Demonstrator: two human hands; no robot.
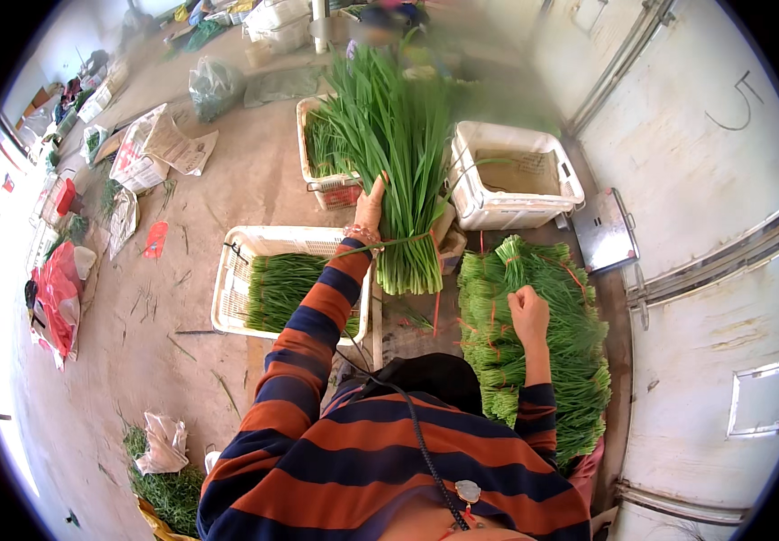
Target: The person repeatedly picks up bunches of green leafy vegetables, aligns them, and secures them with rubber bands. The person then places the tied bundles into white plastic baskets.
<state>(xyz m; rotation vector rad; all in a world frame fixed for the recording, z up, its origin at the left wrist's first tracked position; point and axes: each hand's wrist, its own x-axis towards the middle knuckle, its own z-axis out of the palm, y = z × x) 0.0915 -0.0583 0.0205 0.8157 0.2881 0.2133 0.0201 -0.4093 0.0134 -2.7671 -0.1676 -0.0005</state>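
Note:
My left hand [370, 206], with a beaded bracelet at the wrist, holds a large sheaf of long green leaves, apparently garlic chives [399, 155]. Its pale cut ends point towards me and its leaf tips spread away. One loose leaf crosses the wrist. Red ties [437, 311] hang beside the stem ends. My right hand [530, 314] is closed in a fist over a big pile of tied chive bundles [558, 365]; nothing shows between its fingers. Just beyond the fist, a small tied bundle [512, 260] lies on top of the pile.
Below my left forearm stands a white plastic crate [227, 297] holding chive bundles [285, 280]. Another filled crate [308, 135] and an open white crate [518, 199] stand farther off. A metal platform [602, 230] sits by the white wall panels [687, 169]. Bags and leaf scraps litter the floor.

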